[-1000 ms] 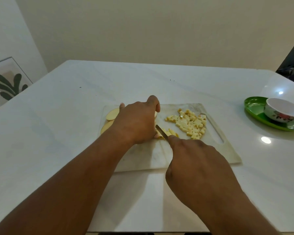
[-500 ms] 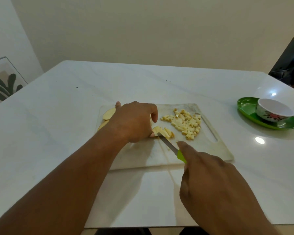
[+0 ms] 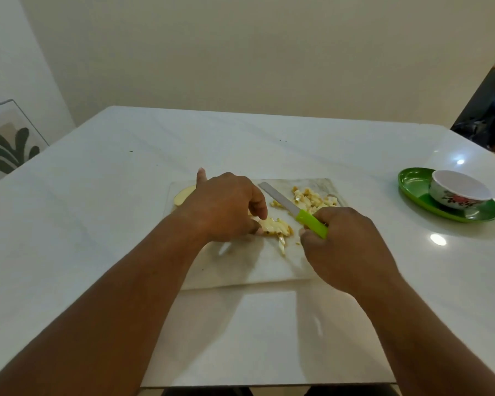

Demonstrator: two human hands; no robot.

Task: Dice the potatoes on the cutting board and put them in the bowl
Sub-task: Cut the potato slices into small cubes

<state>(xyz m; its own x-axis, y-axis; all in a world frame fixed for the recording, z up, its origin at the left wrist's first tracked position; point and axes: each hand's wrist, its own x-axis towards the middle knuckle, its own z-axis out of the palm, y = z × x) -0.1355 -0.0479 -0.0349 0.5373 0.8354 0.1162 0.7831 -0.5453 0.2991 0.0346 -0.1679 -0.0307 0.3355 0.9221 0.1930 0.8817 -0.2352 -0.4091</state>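
Looking through the head view, I see my right hand [image 3: 346,247] curled round the green handle of the knife [image 3: 295,208], blade pointing up-left and lifted over the cutting board [image 3: 240,267], tip near the left hand's knuckles. My left hand [image 3: 226,207] lies knuckles-up on the board, fingers bent down, pinching a small clump of cut potato strips [image 3: 275,225] at their left end; its little finger sticks out toward the far edge. Diced potato pile [image 3: 309,200] sits on the far right part of the board, partly hidden by the knife and my right hand. Uncut potato slices [image 3: 183,195] lie at the far left edge, mostly behind the left hand. Bowl [image 3: 459,190], white inside with a floral outside, stands well right of the board on a green plate [image 3: 420,192]; I see only white inside it, no dice that I can make out. All on a white marble table [image 3: 97,224]. Framed leaf print [image 3: 6,141] leans at far left.
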